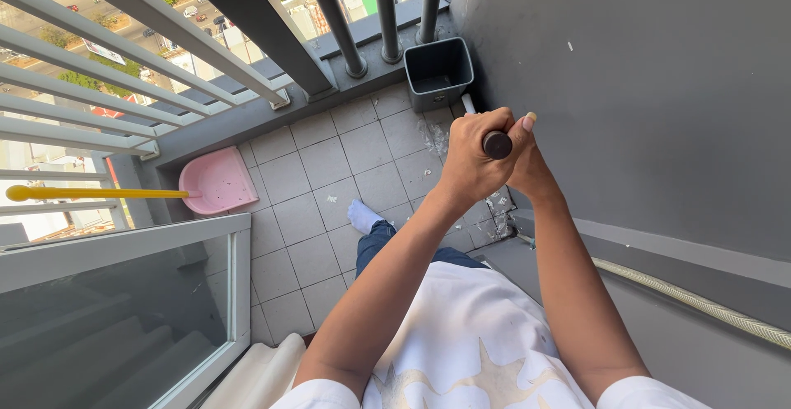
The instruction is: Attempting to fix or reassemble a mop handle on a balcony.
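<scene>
Both hands on a stick – high up on a balcony.
Left hand (471,155) and right hand (527,166) squeeze the stick (497,144) tight, over gray floor tiles (317,211) – bin (438,71) and pink dustpan (218,181) nearby.

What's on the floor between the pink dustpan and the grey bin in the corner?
In the head view, only floor tiles lie between the pink dustpan and the grey bin, with a few small pale scraps; thicker debris sits by the wall below the bin.
</scene>
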